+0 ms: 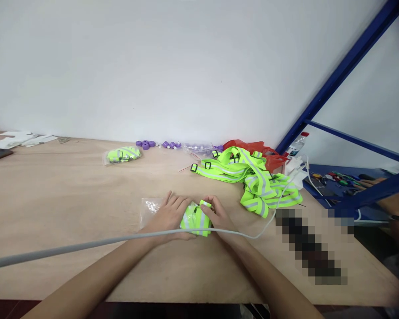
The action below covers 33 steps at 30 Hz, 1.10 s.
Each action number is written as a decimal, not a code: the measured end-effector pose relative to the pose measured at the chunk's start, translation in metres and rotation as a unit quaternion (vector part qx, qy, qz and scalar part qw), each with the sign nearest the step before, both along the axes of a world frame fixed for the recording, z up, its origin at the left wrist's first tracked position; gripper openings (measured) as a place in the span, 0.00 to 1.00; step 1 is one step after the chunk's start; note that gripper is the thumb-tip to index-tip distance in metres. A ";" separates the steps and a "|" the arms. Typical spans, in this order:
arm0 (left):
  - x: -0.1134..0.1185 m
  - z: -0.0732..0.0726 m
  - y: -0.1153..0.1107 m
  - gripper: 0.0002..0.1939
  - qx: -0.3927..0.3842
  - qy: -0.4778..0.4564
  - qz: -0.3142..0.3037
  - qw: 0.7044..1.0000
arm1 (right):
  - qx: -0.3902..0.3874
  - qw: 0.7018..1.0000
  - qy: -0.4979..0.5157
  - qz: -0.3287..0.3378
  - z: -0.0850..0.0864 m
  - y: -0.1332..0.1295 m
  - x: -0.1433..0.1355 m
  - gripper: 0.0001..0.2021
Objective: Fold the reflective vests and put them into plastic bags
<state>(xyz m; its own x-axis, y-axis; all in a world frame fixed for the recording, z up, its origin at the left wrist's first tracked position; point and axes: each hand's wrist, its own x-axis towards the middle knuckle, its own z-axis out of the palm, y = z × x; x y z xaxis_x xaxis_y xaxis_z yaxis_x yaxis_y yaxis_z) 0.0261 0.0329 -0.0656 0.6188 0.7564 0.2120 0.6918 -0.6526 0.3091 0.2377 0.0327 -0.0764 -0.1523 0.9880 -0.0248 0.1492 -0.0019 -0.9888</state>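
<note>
A folded neon-yellow strap bundle with grey stripes (201,220) lies on the wooden table between my two hands, its left part under clear plastic. My left hand (170,217) rests on a clear plastic bag (148,210) and the bundle's left side, fingers spread fairly flat. On the right, my right hand (217,215) grips the bundle's upper right edge, thumb on top and fingers curled round it. Behind to the right is a loose heap of similar straps (256,177) with black buckles. A packed bag of the same straps (123,154) lies farther back on the left.
Purple spools (146,144) and a red plastic bag (272,157) line the wall. A bottle (298,144) stands by the blue frame (339,57). A grey cable (86,245) crosses before my hands. Another person's arm shows at the right edge.
</note>
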 end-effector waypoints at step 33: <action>-0.032 -0.001 0.011 0.54 0.032 0.035 0.008 0.999 | -0.002 0.982 -0.027 0.189 0.006 -0.003 0.008 0.24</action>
